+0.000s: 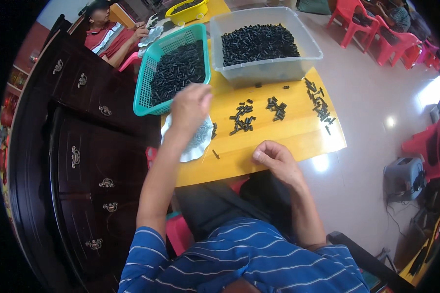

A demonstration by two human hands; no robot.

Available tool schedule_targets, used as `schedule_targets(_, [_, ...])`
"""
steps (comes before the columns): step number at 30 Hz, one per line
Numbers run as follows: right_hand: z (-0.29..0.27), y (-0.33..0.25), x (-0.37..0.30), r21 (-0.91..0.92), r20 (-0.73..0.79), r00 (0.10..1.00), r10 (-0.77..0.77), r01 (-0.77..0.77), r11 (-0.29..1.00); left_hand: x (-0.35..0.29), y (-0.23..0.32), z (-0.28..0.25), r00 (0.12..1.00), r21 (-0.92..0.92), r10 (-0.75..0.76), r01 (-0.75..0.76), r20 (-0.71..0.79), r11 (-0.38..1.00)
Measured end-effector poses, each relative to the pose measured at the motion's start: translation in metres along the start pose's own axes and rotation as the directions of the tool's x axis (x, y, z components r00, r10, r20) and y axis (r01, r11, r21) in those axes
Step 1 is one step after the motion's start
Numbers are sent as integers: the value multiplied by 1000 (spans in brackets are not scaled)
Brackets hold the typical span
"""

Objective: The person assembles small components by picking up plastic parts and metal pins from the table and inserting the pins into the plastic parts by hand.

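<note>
On the yellow table (pixel 293 132), a translucent bin (pixel 274 73) far right and a green basket (pixel 148 73) far left hold black pieces (pixel 259 44); a white scalloped dish (pixel 188 157) of silvery parts (pixel 200 136) sits near left. The left hand (pixel 190 107), blurred, hovers over the dish's far side, its grip impossible to tell; the right hand (pixel 278 161) curls loosely at the near edge, anything inside hidden. Small heaps (pixel 278 108) of the pieces lie right of the dish, one lone piece (pixel 215 154) nearest it

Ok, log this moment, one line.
left hand: near green basket and white dish | right hand: curled, at yellow table | black pieces: clustered on table
</note>
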State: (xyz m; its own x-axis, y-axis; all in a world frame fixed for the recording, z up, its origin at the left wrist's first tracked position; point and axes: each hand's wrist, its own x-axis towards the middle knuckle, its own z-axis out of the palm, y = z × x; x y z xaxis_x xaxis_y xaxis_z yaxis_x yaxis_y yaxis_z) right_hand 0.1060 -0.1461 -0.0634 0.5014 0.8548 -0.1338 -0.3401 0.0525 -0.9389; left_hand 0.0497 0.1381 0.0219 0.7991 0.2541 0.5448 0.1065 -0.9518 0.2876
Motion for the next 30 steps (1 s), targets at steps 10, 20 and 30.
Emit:
schedule_targets(10, [1,3,1,-26,-28,999,-18,17,1000,31,20,121,982,58,62,-73,180,996])
schedule_targets(20, [-2,1,-1,-85,-48,999,-24,20,996,50,23,146,935,276,46,-150,351,949])
schedule_targets(30, [3,4,1,-137,-122,990,-65,48,989,-3,44,53,989,-236,-92,118,118,964])
